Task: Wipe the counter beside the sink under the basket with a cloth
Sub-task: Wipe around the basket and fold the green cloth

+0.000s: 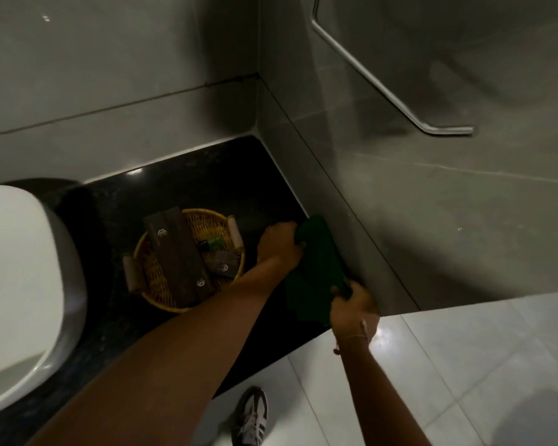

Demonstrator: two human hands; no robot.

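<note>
Both hands grip the green cloth [316,272] right of centre: the left hand [279,244] its far end, the right hand [355,312] its near end. The wicker basket [187,257] stands on the black counter [207,175] beside the white sink [16,284], so I judge the place under it is not wiped yet.

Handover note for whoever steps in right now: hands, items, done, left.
Left hand: gripping the far end of the dark green cloth.
Right hand: gripping its near end, by the counter's front edge.
Cloth lies on the black stone counter, against the grey tiled side wall.
Round yellow woven basket of toiletries sits on the counter between the white sink and the cloth.
Done: cloth on the counter.
Left: move the basket, wipe beneath it.
</note>
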